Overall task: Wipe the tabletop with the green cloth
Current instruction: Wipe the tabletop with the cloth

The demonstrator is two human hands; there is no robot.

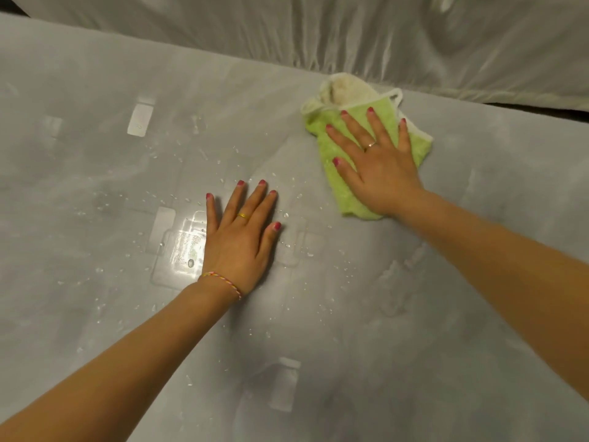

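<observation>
Flat R hand (381, 169) on fuzzy green cloth (344, 193).

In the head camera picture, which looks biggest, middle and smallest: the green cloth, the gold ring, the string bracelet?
1. green cloth
2. string bracelet
3. gold ring

The cloth lies farther from the camera yet clearly looks largest.

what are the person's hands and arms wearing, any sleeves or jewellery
No sleeves show: both forearms are bare. The left hand has a gold ring and a thin braided multicoloured bracelet at the wrist. The right hand has a slim ring. All visible nails are painted pinkish red.
</observation>
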